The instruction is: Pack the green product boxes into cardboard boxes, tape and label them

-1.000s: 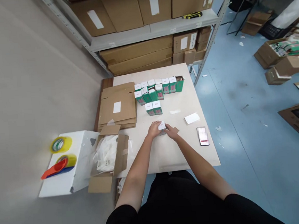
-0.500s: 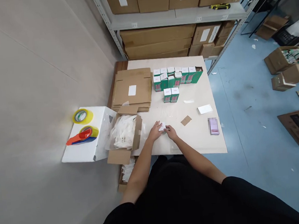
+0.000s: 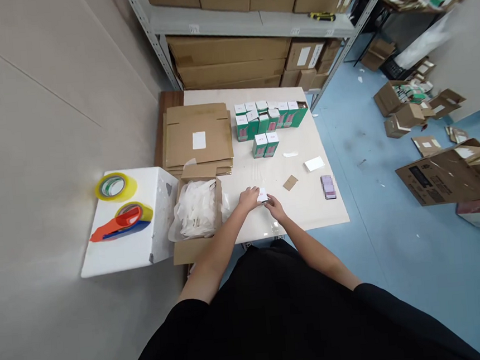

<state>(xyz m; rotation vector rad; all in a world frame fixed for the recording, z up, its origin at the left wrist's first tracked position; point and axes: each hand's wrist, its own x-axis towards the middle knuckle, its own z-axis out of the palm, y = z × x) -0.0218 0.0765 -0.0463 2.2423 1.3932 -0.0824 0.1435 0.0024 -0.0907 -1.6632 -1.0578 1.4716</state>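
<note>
Both my hands meet over the near part of a pale table [image 3: 310,213]. My left hand [image 3: 249,197] and my right hand [image 3: 275,208] are closed round a small white box [image 3: 262,195] held between them. A small brown card piece [image 3: 290,183] lies just right of my hands. Several green-and-white boxes [image 3: 268,118] stand in rows at the far side, and two more [image 3: 265,144] stand apart in front of them.
Flattened cartons [image 3: 197,136] are stacked at the far left. An open carton of clear plastic bags [image 3: 196,209] sits left of my hands. A white stand [image 3: 122,235] carries tape rolls and a dispenser. A white card [image 3: 314,164] and a phone [image 3: 328,186] lie right. Shelving with cartons stands behind.
The view has drawn back and swung. My hands keep the white box between them and have come nearer the table's front edge. The brown card piece now lies free beside them.
</note>
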